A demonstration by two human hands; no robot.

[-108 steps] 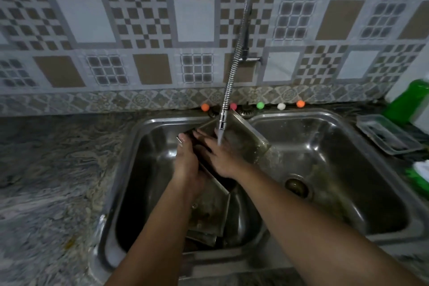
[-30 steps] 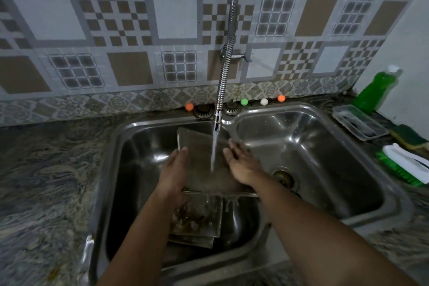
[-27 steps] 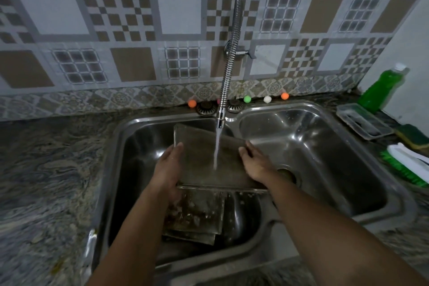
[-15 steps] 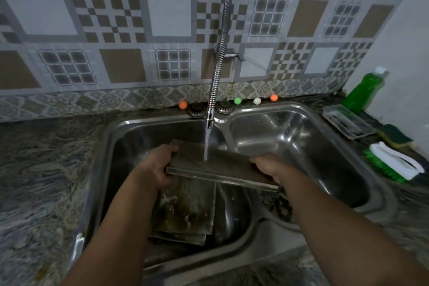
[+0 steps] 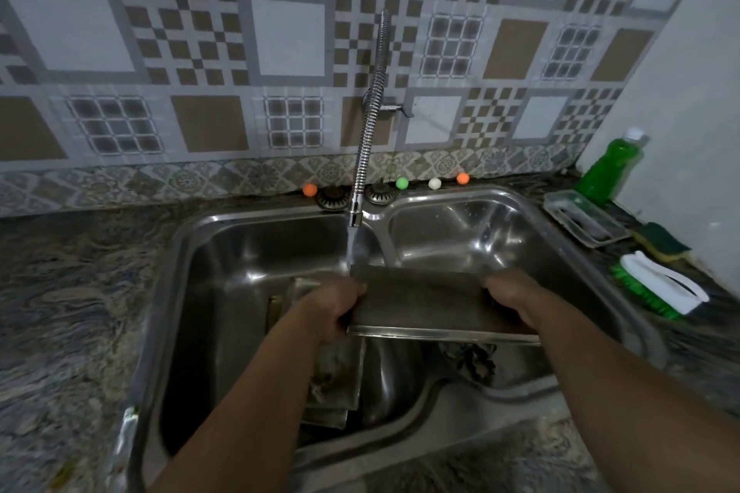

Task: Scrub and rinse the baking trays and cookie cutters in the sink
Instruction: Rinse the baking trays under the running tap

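Observation:
I hold a metal baking tray (image 5: 420, 302) level over the divider of the double sink (image 5: 248, 248). My left hand (image 5: 334, 308) grips its left edge and my right hand (image 5: 510, 298) grips its right edge. Water runs from the coiled tap (image 5: 370, 120) onto the tray's far left corner. More dirty trays (image 5: 334, 376) lie stacked in the left basin below. A dark fluted cookie cutter (image 5: 474, 360) sits under the tray's near edge.
On the counter at right stand a green soap bottle (image 5: 610, 168), a clear plastic dish (image 5: 584, 218), a green and yellow sponge (image 5: 662, 248) and a white scrub brush (image 5: 660, 286). Small coloured balls (image 5: 401, 183) line the sink's back rim. Marbled counter (image 5: 72, 312) lies left.
The tray has swung from tilted upright under the tap to level and has shifted right, over the divider. Both hands went from lying flat against it to gripping its side edges.

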